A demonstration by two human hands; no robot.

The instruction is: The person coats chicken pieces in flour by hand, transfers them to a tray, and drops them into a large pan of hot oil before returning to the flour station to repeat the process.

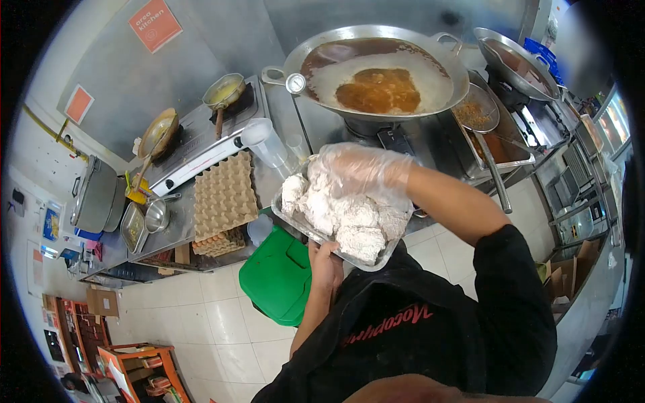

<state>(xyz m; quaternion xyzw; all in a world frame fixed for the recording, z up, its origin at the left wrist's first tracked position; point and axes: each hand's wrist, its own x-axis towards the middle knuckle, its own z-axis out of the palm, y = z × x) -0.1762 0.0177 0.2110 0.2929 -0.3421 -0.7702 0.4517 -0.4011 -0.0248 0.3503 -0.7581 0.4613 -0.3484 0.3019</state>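
Observation:
My left hand (pixel 325 264) grips the near edge of a metal tray (pixel 295 225), thumb over the rim. Heaped in the tray are several chicken pieces (pixel 361 228) under a thick white flour coating. In a clear plastic glove, my right hand (pixel 366 170) reaches over the far side of the heap. Its fingers curl down around a floured piece, and the fingertips are hidden. Beyond the tray stands a large wok (pixel 459 87) of brown oil, with pale foam and a darker bubbling patch. A dial thermometer (pixel 295 83) sits at its left rim.
Egg cartons (pixel 225 196) and a clear plastic jug (pixel 265 142) stand left of the tray, near a stove with two small pans. Below is a green-lidded bin (pixel 275 277). A strainer (pixel 478 114) rests over a metal pan on the right, before a second wok (pixel 514 64).

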